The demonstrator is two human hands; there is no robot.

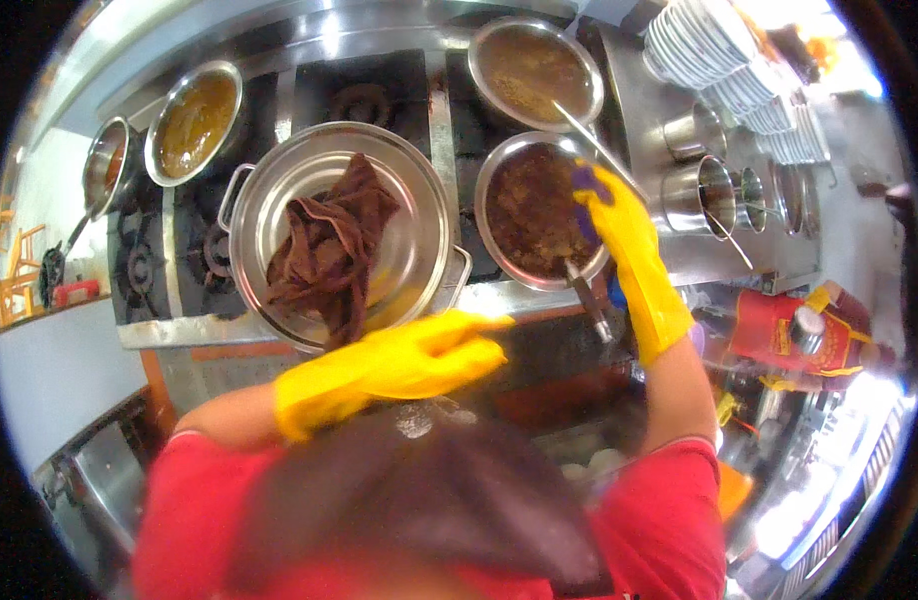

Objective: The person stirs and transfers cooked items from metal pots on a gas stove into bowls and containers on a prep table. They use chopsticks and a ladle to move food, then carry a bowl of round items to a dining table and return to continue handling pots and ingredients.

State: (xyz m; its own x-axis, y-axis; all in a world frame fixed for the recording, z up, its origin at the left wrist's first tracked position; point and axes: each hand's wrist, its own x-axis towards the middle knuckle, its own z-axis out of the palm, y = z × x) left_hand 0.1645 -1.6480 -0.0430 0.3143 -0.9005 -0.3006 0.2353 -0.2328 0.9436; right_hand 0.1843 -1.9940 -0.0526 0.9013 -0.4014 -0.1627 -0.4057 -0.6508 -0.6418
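Observation:
My left hand point(399, 364), in a yellow rubber glove, reaches across the front of the stove with its fingers apart and nothing in it. Just beyond it stands a wide steel pot point(421, 195) with two loop handles. A crumpled brown cloth point(331, 232) lies in that pot and hangs over its near rim. My right hand point(616, 217), also gloved, grips a purple cloth point(585, 199) at the right rim of a steel pan point(492, 247). Dark brown food point(534, 210) fills this pan, whose handle point(590, 304) points towards me.
Behind is a pan of brown liquid point(534, 71) with a long utensil handle point(594, 142) leaning out. Pans of yellowish liquid point(196, 124) and reddish contents point(115, 154) sit left. Stacked white plates point(699, 41) and steel containers point(687, 199) line the right counter. A person in red point(774, 330) stands farther right.

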